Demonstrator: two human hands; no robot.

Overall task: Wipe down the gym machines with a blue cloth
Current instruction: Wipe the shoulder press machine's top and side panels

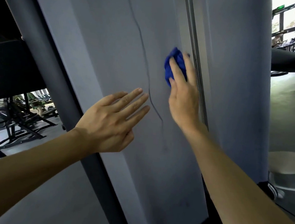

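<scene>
Blue cloth (172,65) beside metal rail (195,50), panel (99,36) leftward bare

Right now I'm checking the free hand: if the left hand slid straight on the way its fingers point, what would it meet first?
Probably the thin dark line on the pale grey machine panel, just beyond the left hand; depth is unclear.
</scene>
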